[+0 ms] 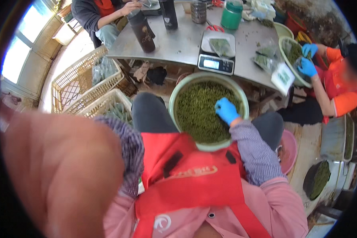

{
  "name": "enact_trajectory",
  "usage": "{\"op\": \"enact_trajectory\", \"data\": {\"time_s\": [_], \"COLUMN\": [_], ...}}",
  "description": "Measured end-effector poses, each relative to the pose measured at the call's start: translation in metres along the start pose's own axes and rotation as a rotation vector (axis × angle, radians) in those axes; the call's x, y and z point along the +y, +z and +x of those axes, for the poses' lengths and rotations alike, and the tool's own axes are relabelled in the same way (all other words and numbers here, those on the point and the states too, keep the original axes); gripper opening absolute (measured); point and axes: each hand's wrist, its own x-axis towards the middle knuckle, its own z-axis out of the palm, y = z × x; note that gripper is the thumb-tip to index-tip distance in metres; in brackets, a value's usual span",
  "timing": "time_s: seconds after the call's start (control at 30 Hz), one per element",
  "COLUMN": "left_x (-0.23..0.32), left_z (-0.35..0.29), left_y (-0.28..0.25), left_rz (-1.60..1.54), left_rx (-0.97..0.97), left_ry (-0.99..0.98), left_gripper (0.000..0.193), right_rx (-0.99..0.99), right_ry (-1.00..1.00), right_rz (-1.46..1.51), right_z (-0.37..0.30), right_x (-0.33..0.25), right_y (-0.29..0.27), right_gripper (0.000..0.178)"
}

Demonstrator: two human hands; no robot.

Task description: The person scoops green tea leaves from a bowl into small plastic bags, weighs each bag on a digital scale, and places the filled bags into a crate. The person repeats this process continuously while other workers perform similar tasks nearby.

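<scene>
One metal bench (174, 44) spans the top of the frame. Two pale plastic crates (93, 93) stand at left, with clear bags in the upper one. Near the middle, between the person's knees, a round pale-green basin (214, 147) holds a broad heap of small green pieces (196, 107). A second basin (292, 72) sits at upper right, where a co-worker in orange and red has two blue-gloved hands. A smaller pink basin (290, 148) shows at right. On the bench, upper centre, is a digital scale (215, 64) with its display lit. The left hand (67, 154) looms blurred at lower left — whether it is spread or gripping, I cannot tell. The right hand (227, 111), blue-gloved, rests fingers-down on the heap's right side — I cannot tell if it pinches anything. A clear bag (221, 47) of green lies on the scale, with red-handled scissors (215, 28) just behind.
</scene>
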Motion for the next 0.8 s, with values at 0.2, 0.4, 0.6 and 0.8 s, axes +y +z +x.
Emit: {"op": "enact_trajectory", "data": {"time_s": [0.2,0.4,0.6,0.8], "left_x": [0.020,0.027,0.030,0.054], "left_z": [-0.088,-0.205,-0.220,-0.223], "left_y": [0.000,0.000,-0.018,-0.012], "left_rz": [0.245,-0.066,0.029,0.031], "left_rx": [-0.253,-0.791,-0.759,-0.849], "left_ry": [-0.925,-1.494,-1.453,-1.464], "left_gripper": [0.014,0.020,0.024,0.024], "right_rx": [-0.098,-0.042,0.024,-0.014], "right_ry": [0.231,0.277,-0.006,0.146], "right_rz": [0.650,0.705,-0.227,-0.116], "right_z": [-0.009,-0.021,-0.009,-0.003], "right_x": [-0.047,-0.057,-0.039,-0.020], "right_y": [-0.061,-0.081,-0.019,0.006], "right_gripper": [0.009,0.020,0.030,0.010]}}
